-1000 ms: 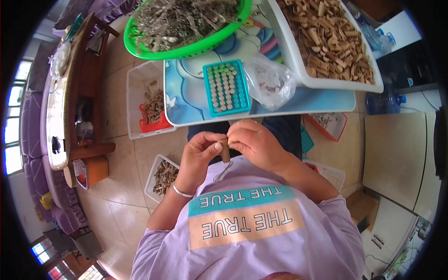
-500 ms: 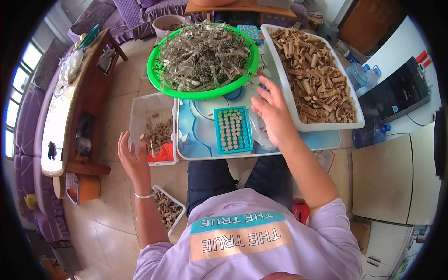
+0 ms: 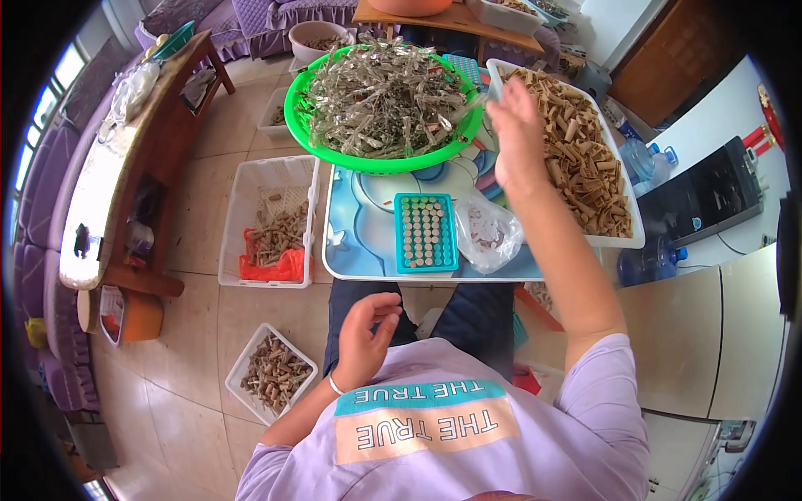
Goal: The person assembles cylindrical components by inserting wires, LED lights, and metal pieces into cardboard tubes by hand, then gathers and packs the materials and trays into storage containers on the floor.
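- Tray (image 3: 616, 241): stood right of the basin (image 3: 376, 161).
- Basin: held heaped strips (image 3: 380, 100).
- Right hand (image 3: 518, 138): hovered between both, fingers loosely extended, hold unclear; seemingly a reaching step, which called for a pinch.
- Left hand (image 3: 365, 338): hung half-curled, apparently empty.

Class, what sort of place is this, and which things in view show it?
Probably a home living room doubling as a workroom: a quilted purple sofa stands at the back, while nearer are a heaped green basket and a white tray full of curled brown pieces.
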`<action>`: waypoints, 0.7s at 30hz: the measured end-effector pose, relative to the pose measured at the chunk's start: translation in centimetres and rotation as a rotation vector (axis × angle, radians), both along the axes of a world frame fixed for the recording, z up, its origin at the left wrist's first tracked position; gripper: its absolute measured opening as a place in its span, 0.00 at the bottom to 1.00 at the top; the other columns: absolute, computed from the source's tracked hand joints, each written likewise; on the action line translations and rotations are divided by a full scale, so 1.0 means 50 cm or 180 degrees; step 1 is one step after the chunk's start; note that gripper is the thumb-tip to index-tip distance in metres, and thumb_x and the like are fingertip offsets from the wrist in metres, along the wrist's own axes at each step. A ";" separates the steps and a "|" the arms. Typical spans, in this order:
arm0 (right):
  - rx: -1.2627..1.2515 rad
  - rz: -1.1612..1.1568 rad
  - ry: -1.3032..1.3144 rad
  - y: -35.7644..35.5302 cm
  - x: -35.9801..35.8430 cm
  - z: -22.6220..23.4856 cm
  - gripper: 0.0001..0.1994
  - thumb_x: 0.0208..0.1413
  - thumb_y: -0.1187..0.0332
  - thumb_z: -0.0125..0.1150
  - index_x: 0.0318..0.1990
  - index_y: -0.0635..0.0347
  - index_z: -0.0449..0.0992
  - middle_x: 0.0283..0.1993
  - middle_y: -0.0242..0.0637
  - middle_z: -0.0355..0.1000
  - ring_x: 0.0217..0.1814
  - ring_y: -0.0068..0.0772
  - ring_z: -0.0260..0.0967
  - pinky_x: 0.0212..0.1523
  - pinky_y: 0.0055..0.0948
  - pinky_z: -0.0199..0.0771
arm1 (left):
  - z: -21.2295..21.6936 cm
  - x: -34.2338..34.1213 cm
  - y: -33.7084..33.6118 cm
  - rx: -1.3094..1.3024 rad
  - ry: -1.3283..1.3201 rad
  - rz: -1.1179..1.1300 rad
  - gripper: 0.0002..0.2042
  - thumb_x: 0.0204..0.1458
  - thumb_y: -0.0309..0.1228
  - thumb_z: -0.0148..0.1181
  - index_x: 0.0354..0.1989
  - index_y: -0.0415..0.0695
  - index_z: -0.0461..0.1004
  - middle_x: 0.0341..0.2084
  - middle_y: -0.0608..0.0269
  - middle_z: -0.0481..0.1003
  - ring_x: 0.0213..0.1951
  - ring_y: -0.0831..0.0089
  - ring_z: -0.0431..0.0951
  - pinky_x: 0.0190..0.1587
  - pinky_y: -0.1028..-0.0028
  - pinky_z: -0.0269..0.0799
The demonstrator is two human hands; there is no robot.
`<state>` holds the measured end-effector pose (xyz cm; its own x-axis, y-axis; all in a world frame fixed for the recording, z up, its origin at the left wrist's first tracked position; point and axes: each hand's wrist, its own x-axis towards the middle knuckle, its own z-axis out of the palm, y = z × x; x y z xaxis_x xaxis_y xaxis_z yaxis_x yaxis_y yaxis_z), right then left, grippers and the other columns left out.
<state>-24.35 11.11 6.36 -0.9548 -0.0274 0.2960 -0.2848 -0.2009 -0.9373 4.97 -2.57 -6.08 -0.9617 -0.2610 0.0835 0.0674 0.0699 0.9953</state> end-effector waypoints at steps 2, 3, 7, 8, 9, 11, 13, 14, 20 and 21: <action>-0.0142 -0.0018 0.0387 -0.008 -0.014 0.064 0.33 0.53 0.75 0.57 0.67 0.70 0.52 0.71 0.58 0.48 0.75 0.46 0.45 0.71 0.39 0.46 | 0.005 0.001 0.006 -0.0070 -0.0034 -0.0078 0.12 0.54 0.18 0.57 0.46 0.38 0.73 0.39 0.57 0.75 0.40 0.70 0.79 0.44 0.74 0.75; -0.0171 -0.0037 0.0621 -0.009 -0.040 0.091 0.32 0.53 0.75 0.57 0.66 0.71 0.53 0.70 0.58 0.50 0.74 0.46 0.47 0.71 0.39 0.48 | 0.008 0.001 0.008 -0.0137 -0.0073 -0.0161 0.12 0.54 0.19 0.57 0.47 0.39 0.73 0.38 0.57 0.75 0.40 0.70 0.79 0.44 0.74 0.75; 0.0336 -0.0559 0.0984 0.006 -0.100 0.231 0.26 0.63 0.64 0.53 0.65 0.65 0.57 0.64 0.50 0.60 0.66 0.44 0.59 0.63 0.39 0.60 | 0.009 -0.002 0.014 -0.0108 -0.0075 -0.0284 0.11 0.54 0.19 0.57 0.46 0.39 0.73 0.37 0.58 0.75 0.38 0.70 0.78 0.43 0.74 0.74; 0.0046 -0.0506 0.1018 0.012 -0.101 0.262 0.08 0.63 0.66 0.52 0.46 0.57 0.67 0.40 0.28 0.68 0.41 0.22 0.65 0.44 0.26 0.65 | 0.008 -0.002 0.016 -0.0104 -0.0082 -0.0308 0.11 0.54 0.19 0.57 0.46 0.39 0.73 0.37 0.58 0.75 0.38 0.70 0.78 0.43 0.74 0.74; -0.0415 -0.0237 0.1008 0.031 -0.089 0.283 0.06 0.61 0.68 0.52 0.42 0.57 0.66 0.35 0.31 0.68 0.37 0.24 0.69 0.42 0.27 0.70 | 0.008 -0.003 0.020 -0.0079 -0.0089 -0.0325 0.10 0.55 0.19 0.57 0.46 0.39 0.73 0.37 0.58 0.75 0.38 0.70 0.78 0.43 0.74 0.74; -0.1100 0.0168 0.0883 0.059 -0.047 0.301 0.03 0.62 0.74 0.47 0.41 0.60 0.66 0.34 0.37 0.69 0.34 0.33 0.71 0.40 0.34 0.77 | 0.006 0.004 0.023 -0.0043 -0.0122 -0.0374 0.10 0.55 0.19 0.56 0.45 0.38 0.73 0.37 0.58 0.75 0.38 0.70 0.78 0.42 0.74 0.74; -0.0945 0.0768 0.0987 0.178 -0.071 0.243 0.17 0.60 0.73 0.54 0.55 0.64 0.65 0.49 0.46 0.70 0.44 0.31 0.69 0.47 0.26 0.70 | 0.012 -0.001 0.023 -0.0025 -0.0154 -0.0510 0.09 0.55 0.19 0.56 0.45 0.38 0.74 0.37 0.58 0.75 0.38 0.70 0.78 0.42 0.74 0.74; -0.0820 0.0703 0.0723 0.181 -0.017 0.225 0.13 0.60 0.74 0.53 0.52 0.63 0.66 0.44 0.43 0.70 0.36 0.26 0.66 0.37 0.21 0.69 | 0.017 -0.003 0.024 -0.0007 -0.0187 -0.0455 0.08 0.55 0.20 0.56 0.43 0.38 0.74 0.37 0.58 0.76 0.38 0.70 0.78 0.42 0.74 0.74; -0.0797 0.0644 -0.0892 0.282 0.266 0.050 0.09 0.60 0.71 0.53 0.47 0.59 0.68 0.35 0.40 0.72 0.16 0.16 0.54 0.12 0.13 0.46 | 0.068 -0.068 0.043 -0.0573 -0.0011 -0.0697 0.07 0.54 0.20 0.57 0.41 0.39 0.76 0.33 0.58 0.76 0.35 0.69 0.78 0.38 0.73 0.74; -0.0881 0.0637 -0.1055 0.301 0.290 0.020 0.09 0.61 0.71 0.53 0.47 0.60 0.68 0.34 0.40 0.73 0.16 0.16 0.55 0.12 0.14 0.46 | 0.089 -0.089 0.052 -0.0585 -0.0026 -0.0743 0.07 0.54 0.20 0.57 0.41 0.39 0.76 0.33 0.58 0.76 0.35 0.69 0.78 0.38 0.73 0.74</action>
